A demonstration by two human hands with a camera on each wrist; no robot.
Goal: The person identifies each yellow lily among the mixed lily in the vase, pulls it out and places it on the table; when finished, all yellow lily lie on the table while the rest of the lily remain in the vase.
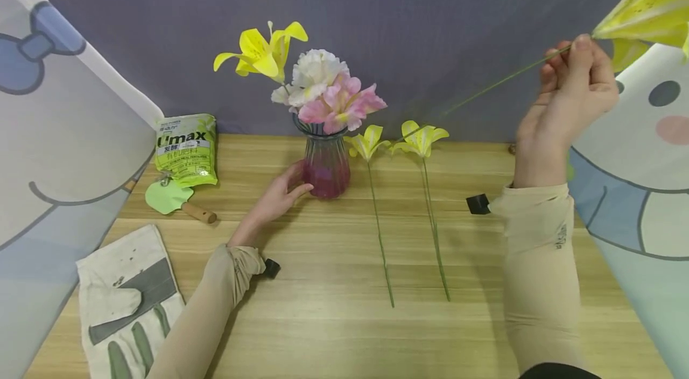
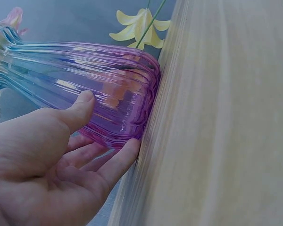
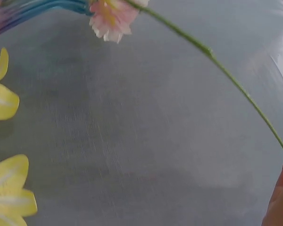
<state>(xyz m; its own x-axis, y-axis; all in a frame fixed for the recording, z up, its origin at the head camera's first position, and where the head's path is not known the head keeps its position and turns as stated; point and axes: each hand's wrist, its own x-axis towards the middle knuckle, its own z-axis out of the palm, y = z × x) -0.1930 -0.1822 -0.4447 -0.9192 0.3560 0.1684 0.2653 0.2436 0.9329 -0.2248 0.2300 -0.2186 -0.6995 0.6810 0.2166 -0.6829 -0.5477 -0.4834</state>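
A glass vase (image 1: 327, 167), pink at the base and bluish at the neck, stands near the back of the table. It holds a yellow lily (image 1: 261, 53), a white flower (image 1: 317, 75) and a pink flower (image 1: 341, 103). My left hand (image 1: 279, 193) holds the vase low on its left side; in the left wrist view the thumb (image 2: 80, 110) lies along the glass. Up at the right, my right hand (image 1: 576, 83) pinches another yellow lily (image 1: 648, 14) just below its bloom. Its green stem (image 3: 247, 96) slants down toward the vase side.
Right of the vase, yellow lilies (image 1: 368, 143) (image 1: 422, 138) lie with their stems toward me. At the left are a green Umax bag (image 1: 186, 152), a small green trowel (image 1: 169, 196) with a wooden handle, and work gloves (image 1: 129, 301). A grey backdrop (image 1: 430, 20) rises behind the table.
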